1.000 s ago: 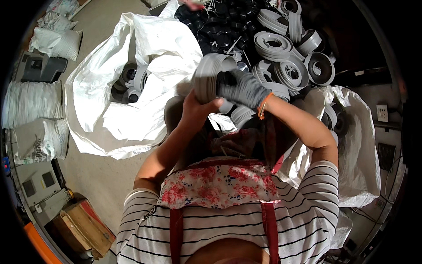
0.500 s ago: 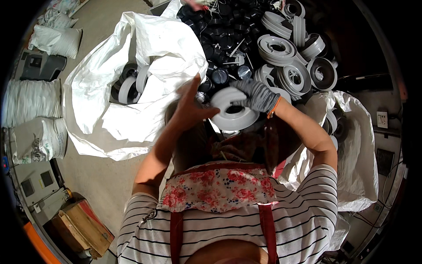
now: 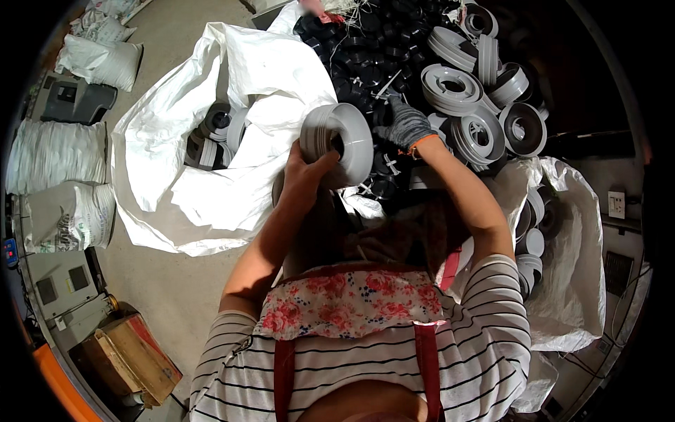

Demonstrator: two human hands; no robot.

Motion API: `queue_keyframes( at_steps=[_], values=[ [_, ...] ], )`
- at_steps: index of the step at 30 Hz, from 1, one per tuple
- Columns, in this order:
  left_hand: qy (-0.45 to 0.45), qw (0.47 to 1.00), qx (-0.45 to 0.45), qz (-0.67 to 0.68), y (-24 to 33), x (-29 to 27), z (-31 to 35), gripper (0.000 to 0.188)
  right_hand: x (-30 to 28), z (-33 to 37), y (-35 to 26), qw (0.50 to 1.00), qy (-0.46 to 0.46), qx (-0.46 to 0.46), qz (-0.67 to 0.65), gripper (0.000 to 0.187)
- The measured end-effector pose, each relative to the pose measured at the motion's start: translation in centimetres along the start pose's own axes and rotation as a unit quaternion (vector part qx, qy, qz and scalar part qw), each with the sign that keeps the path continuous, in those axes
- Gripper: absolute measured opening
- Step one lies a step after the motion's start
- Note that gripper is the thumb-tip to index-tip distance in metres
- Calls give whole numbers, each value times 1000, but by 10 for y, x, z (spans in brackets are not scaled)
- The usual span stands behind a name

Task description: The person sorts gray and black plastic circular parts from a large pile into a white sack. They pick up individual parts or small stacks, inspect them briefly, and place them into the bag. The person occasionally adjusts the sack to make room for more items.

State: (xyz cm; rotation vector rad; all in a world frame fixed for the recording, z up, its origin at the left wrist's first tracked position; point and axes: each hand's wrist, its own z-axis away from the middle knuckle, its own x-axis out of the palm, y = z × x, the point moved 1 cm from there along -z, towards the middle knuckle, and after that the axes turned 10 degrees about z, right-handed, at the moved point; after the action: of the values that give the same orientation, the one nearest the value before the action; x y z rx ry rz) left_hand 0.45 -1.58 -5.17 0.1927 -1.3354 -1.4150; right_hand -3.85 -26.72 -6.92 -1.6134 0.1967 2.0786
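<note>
My bare left hand (image 3: 307, 174) is wrapped round a light grey plastic ring-shaped part (image 3: 356, 144). The part has a ribbed side and a wide centre hole, and it is tilted on edge above my lap. My right hand (image 3: 413, 126) wears a grey striped glove with an orange cuff. It reaches into a heap of round black plastic caps (image 3: 358, 53), fingers apart, its tips partly lost against the dark pieces. Thin white plastic sprues (image 3: 388, 84) lie among the caps. Beside the glove stand several stacked grey ring parts (image 3: 450, 90).
A large open white woven sack (image 3: 151, 158) on the left holds grey and dark parts. Another sack (image 3: 576, 281) at my right holds similar parts. Filled sacks (image 3: 60, 158) line the far left, above a cardboard box (image 3: 137, 362). A socket (image 3: 616, 205) is on the right wall.
My left hand has taken the grey ring part and raised it, tilting it to the left. My right hand has let go of it and moved up to the black caps.
</note>
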Motion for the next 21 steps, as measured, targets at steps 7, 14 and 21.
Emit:
queue_keyframes(
  at_steps=[7, 14, 21],
  values=[
    [-90, 995, -28, -10, -8, 28, 6, 27, -25, 71, -30, 964, 107, -234, -63, 85],
    [-196, 979, 15, -49, -5, 19, 12, 28, -40, 96, -33, 894, 161, -412, 75, 63],
    [-145, 979, -54, -130, 5, 32, 32, 24, -31, 106, -38, 945, 89, -242, -199, 68]
  ],
)
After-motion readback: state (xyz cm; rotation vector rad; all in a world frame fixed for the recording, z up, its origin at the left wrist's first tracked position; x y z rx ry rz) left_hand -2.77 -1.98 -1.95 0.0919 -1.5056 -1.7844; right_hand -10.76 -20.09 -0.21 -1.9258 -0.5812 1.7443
